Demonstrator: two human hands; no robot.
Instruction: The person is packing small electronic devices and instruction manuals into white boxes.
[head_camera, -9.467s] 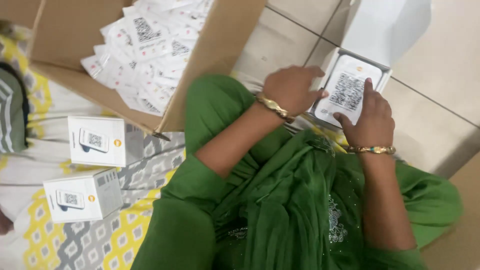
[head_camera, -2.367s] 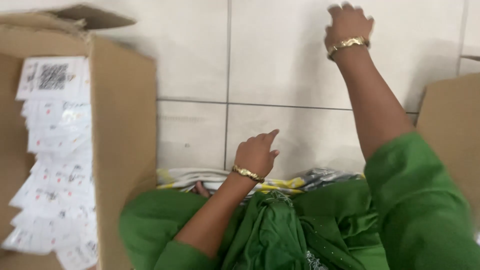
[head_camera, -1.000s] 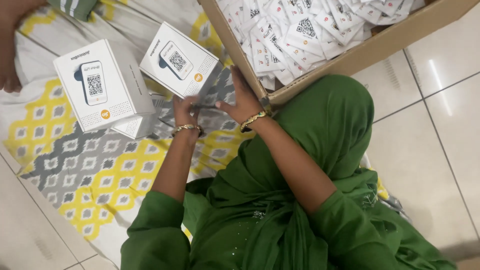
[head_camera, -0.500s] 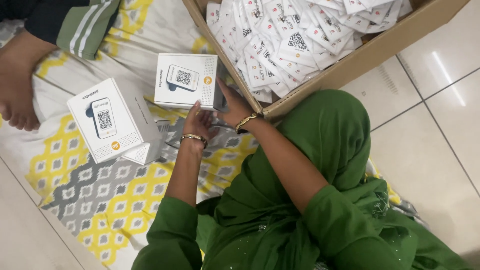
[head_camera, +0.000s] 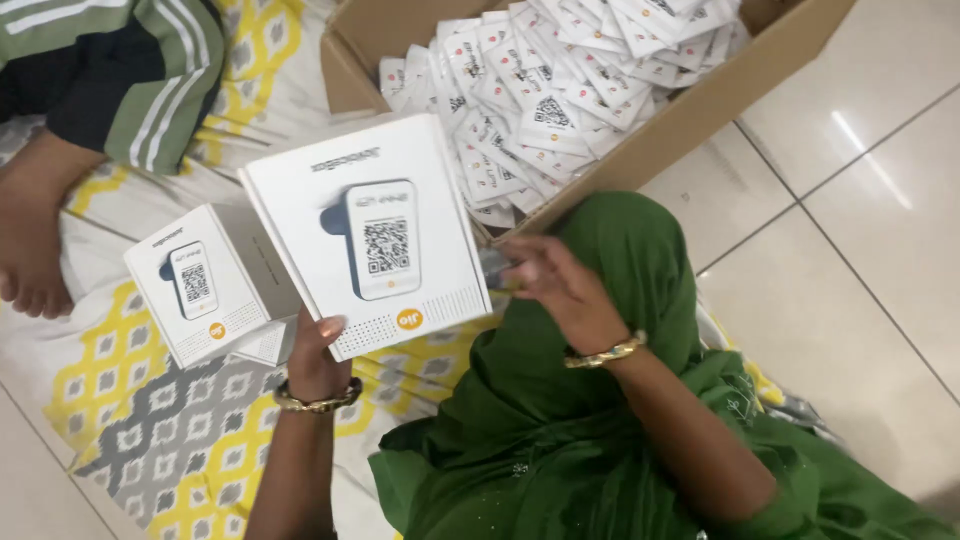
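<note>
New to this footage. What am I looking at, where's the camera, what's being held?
There is no machine here: a person in green clothing works with bare hands. The single camera sits on their head and looks down.

The left hand holds up a white box with a device pictured on it. The right hand hovers open beside it, holding nothing.

A second white box lies on a yellow and grey patterned mat. A cardboard carton on the tiled floor is full of small white packets. Another person's foot rests on the mat.

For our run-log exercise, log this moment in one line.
left hand: holds white box | right hand: open, at its edge | second white box: on mat
</note>
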